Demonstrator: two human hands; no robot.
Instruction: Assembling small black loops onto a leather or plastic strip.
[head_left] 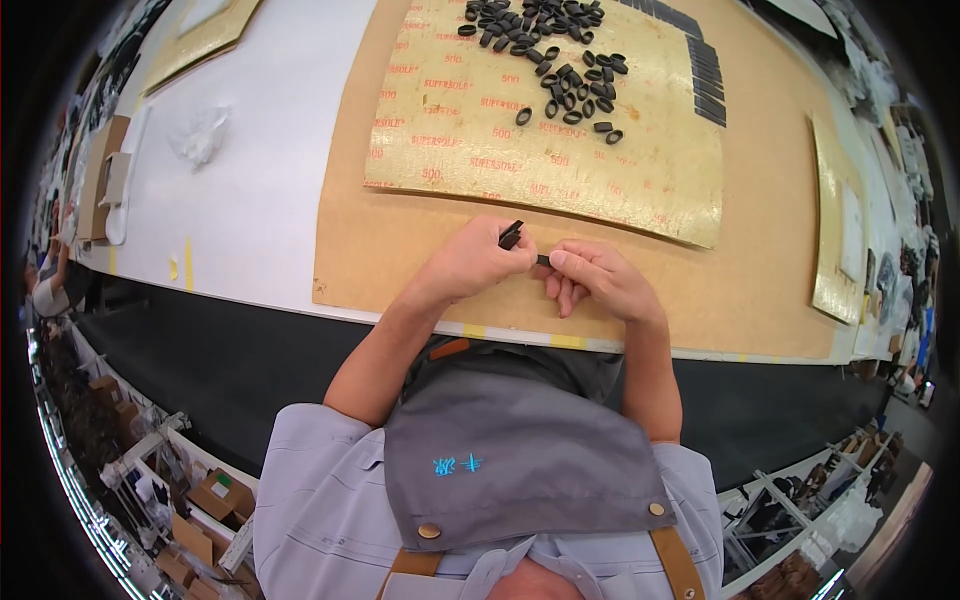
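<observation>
While mostly covering it with fingers, holding a strip (512, 236) above the brown sheet (370, 265), near the front edge of the tabletop (240, 220).
Pinching it with the left grip (480, 258), leaving a black end exposed; pinching a dark bit (544, 261) with the right grip (605, 280), cannot tell whether part of the same strip. Beyond, on the gold sheet (450, 170), cut off at the top: rings (571, 77), partly hiding one another, and flat pieces (708, 75) along the right edge.

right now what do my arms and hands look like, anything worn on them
The left hand and right hand are both ungloved. The forearms are bare, with no visible watch, below short, pale grey-lilac sleeves.
</observation>
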